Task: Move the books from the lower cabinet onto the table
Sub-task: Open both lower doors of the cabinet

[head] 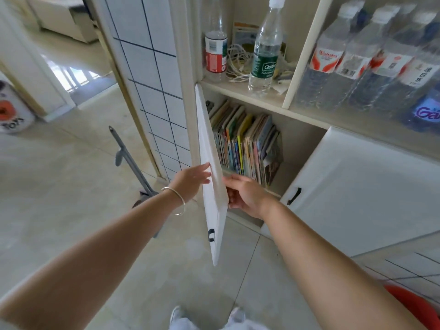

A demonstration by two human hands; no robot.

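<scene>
A row of thin colourful books (245, 141) stands upright in the lower left cabinet compartment, leaning slightly. The white cabinet door (212, 177) swings out toward me, edge-on. My left hand (190, 179), with a bangle on the wrist, rests flat against the door's outer face, fingers apart. On the inner side of the door my right hand (245, 196) reaches into the compartment just below the books, fingers spread and holding nothing. No table is in view.
The shelf above holds plastic bottles (264, 46) and tangled cables (238, 63). A shut white door (352, 186) with a black handle covers the right compartment. A grey mop handle (128, 156) leans at the left. A red object (414, 303) lies at the lower right.
</scene>
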